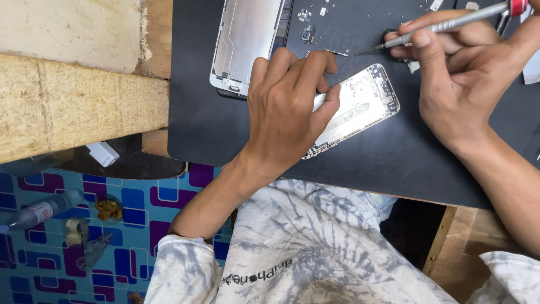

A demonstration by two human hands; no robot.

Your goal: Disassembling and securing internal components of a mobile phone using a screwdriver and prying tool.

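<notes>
Floor: tiled in blue, purple and white squares point(135, 208), nearest the viewer, below and left of the black mat; two clear plastic bottles point(45, 209) and some scraps lie on it.
Bench: raw wooden planks point(67, 107) left of the mat, one small white block point(102, 153) at their lower edge.
Mat: one black mat point(214, 129) covering the bench top, bearing all the phone parts.
Phone shells: two; one silver phone back point(360, 107) at the mat's middle, one silver frame point(247, 39) toward the mat's far left.
Left hand: left hand point(287, 110) pressed down over the near half of the phone back, fingers curled round its edge, pinning it to the mat.
Right hand: right hand point(461, 73) on the mat's far right, pinched round one screwdriver point(444, 25), grey with a red cap.
Screwdriver tip: just beyond the far end of the phone back, over the mat.
Small parts: several tiny screws and brackets point(306, 25) scattered on the far mat; too small to count.
</notes>
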